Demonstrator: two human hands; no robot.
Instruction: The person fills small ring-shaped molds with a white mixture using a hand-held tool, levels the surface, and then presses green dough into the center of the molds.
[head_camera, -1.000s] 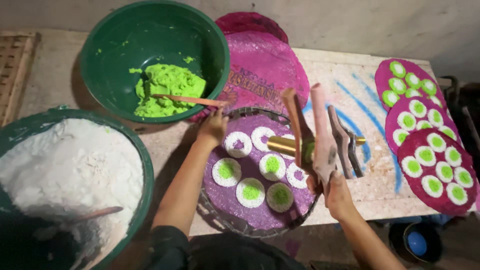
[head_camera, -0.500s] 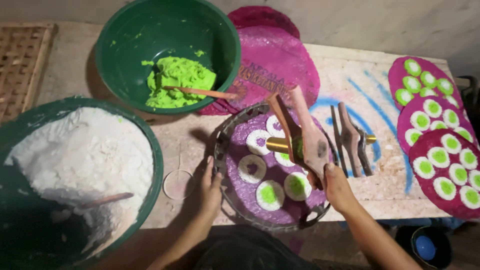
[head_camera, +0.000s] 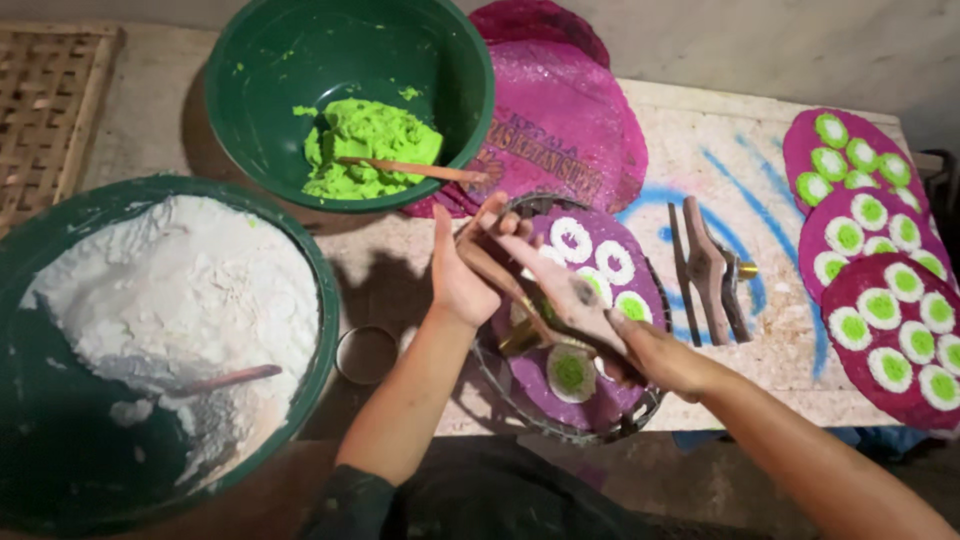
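Observation:
My right hand (head_camera: 655, 358) grips the handle of a long wooden mould (head_camera: 545, 285) and holds it slanted over a round tray (head_camera: 560, 428). The tray is lined with a purple sheet and carries several white discs with green centres (head_camera: 572, 370). My left hand (head_camera: 462, 272) is open, fingers up and apart, with its palm against the far end of the mould. A brass-coloured part shows under the mould near the tray's left side.
A green bowl (head_camera: 270, 80) at the back holds green dough (head_camera: 368, 148) and a wooden spoon (head_camera: 412, 168). A big green bowl (head_camera: 325, 300) of white flour stands at left, with a small metal ring (head_camera: 367, 353) beside it. A second wooden mould (head_camera: 706, 265) and purple sheets of filled discs (head_camera: 872, 300) lie at right.
My left hand has risen from the table by the metal ring to the mould's end. My right hand has swung the mould leftward and lower over the tray.

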